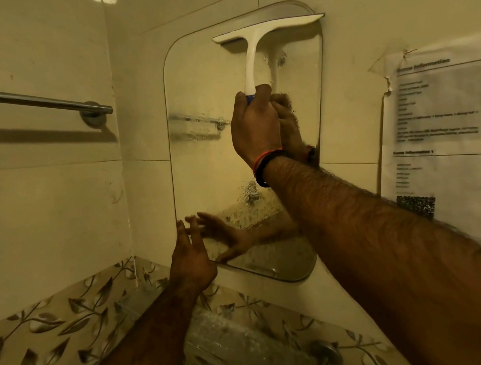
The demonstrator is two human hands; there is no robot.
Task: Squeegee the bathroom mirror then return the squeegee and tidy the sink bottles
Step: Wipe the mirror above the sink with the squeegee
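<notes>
The right hand (253,126) is curled round the lower end of the handle of a white plastic squeegee (254,53), which has a blue band just above the fist. The squeegee's wide blade lies flat against the top right part of the rounded-corner wall mirror (202,162), its right tip reaching the mirror's right edge. A red and black band circles the right wrist.

The left hand (191,262) is lower and to the left, fingers spread and nearly straight, holding nothing; its fingertips are at the mirror's lower left edge, where its reflection meets them. Whether they press the glass cannot be told.

The glass carries water drops and smears, thickest near the bottom and around the handle. On the left wall a metal towel bar (37,101) juts toward the mirror, and its blurred reflection shows in the glass. To the right of the mirror a printed paper sheet (443,123) with a square code is taped to the tiles. Below runs a band of tiles patterned with leaves (58,338), and at the near bottom edge a metal tap fitting (325,352) shows, partly hidden by the forearms.
</notes>
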